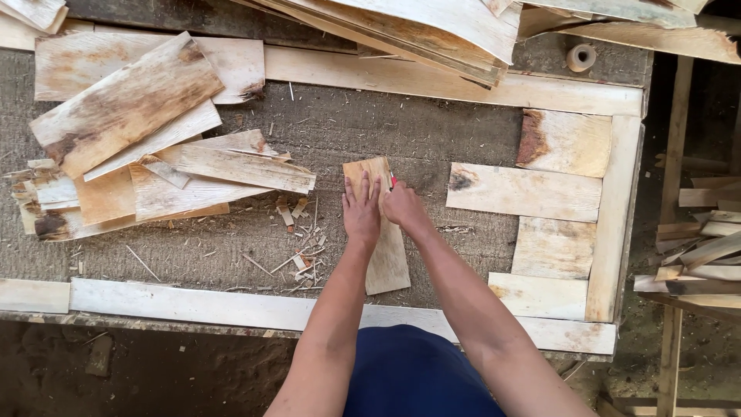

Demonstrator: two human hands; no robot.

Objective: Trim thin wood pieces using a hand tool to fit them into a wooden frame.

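Observation:
A narrow strip of thin wood veneer (384, 259) lies lengthwise on the grey worktable (370, 131). My left hand (361, 210) presses flat on its upper part, fingers spread. My right hand (403, 206) is closed around a small tool with a red part (393, 182), held against the strip's right edge near its far end. Most of the tool is hidden in my fist.
A loose pile of veneer pieces (139, 147) lies at left, with small offcuts (297, 232) beside it. Several veneer pieces (532, 193) lie side by side at right inside a wooden frame (617, 208). More sheets (417, 31) are stacked at the back. A tape roll (580, 56) sits far right.

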